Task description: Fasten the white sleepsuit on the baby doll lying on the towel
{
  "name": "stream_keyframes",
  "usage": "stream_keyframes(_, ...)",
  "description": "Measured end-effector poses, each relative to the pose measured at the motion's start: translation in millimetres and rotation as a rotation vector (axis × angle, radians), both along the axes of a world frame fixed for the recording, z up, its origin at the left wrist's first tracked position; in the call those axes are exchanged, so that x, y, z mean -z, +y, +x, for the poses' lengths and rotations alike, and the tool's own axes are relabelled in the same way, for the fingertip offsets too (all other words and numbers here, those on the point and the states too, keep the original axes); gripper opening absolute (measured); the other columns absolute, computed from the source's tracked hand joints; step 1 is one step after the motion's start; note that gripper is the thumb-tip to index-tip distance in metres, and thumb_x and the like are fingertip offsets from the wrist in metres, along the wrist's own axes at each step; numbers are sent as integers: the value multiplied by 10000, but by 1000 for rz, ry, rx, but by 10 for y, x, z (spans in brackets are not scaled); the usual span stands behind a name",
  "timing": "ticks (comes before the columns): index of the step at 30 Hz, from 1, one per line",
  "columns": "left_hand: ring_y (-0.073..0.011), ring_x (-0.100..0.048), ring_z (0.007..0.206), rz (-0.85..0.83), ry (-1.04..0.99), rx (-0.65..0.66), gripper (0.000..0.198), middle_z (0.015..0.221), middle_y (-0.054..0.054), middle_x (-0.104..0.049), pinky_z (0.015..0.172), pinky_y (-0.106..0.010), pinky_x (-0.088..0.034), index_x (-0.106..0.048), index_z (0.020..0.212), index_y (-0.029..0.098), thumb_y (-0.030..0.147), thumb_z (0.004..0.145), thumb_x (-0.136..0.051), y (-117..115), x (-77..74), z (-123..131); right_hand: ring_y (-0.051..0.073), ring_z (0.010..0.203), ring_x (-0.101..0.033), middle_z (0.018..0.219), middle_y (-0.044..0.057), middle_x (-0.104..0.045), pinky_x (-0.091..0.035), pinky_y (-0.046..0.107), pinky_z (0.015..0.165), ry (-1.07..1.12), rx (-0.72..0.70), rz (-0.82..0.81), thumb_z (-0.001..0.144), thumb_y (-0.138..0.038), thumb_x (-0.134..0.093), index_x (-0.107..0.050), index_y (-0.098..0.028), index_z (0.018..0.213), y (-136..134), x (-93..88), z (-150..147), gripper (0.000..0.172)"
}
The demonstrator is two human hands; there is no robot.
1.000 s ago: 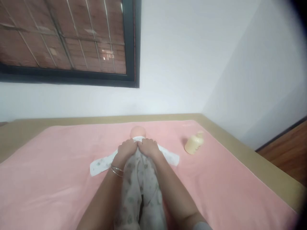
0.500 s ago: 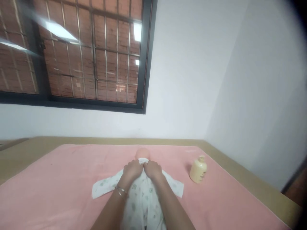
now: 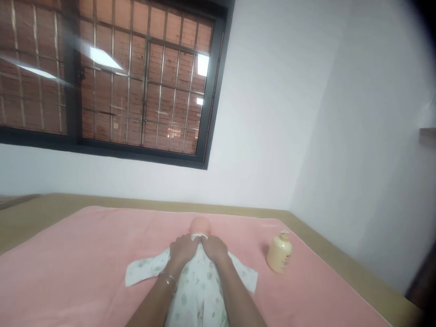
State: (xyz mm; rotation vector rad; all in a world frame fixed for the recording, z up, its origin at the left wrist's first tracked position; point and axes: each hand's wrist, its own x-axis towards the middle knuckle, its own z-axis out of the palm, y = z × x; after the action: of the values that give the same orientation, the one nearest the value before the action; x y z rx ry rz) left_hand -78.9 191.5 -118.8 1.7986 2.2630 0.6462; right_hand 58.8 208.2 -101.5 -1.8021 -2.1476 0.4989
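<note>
A baby doll lies on a pink towel (image 3: 85,263), its bare head (image 3: 200,225) pointing away from me. It wears a white patterned garment (image 3: 197,295) whose sleeves spread out to both sides. My left hand (image 3: 183,250) and my right hand (image 3: 214,248) rest side by side on the doll's chest just below the neck. Both have their fingers curled and pinched on the garment's collar edge. A thin bracelet circles my left wrist (image 3: 166,278).
A cream pump bottle (image 3: 279,253) stands upright on the towel to the right of the doll. The towel covers a tan surface (image 3: 340,263) set against white walls. A barred window (image 3: 112,77) with a dark frame is above left.
The view has tilted upward, showing more of the window and wall. My hands stay closed at the doll's collar and shifted only slightly.
</note>
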Motion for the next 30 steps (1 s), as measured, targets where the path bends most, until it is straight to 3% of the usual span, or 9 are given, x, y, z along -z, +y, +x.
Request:
stream_keyframes(10,-301,-573,975,0,-31,-19,470,1019,-112,-659,822,-425,-369,-633,947,218,519,815,-297,32,-32,36,292,1009,-561,1058,152,-629,-380,409,852,36,84,81,848,-562,-247,-618,-157,1047,82,178,-14,584)
stream_keyframes(17,-286,-560,1006,48,-35,-27,502,1056,-105,-649,833,-387,-350,-624,988,217,540,813,-281,-9,2,103,286,1035,-545,1094,135,-615,-372,404,863,57,85,96,855,-565,-233,-579,-171,1114,62,200,41,585)
stream_keyframes(30,-260,-576,979,102,-97,-17,468,1002,-83,-669,835,-347,-353,-634,913,214,543,804,-320,-87,2,72,255,1015,-542,1085,107,-610,-380,358,849,143,69,102,866,-574,-213,-578,-188,1056,25,275,103,564)
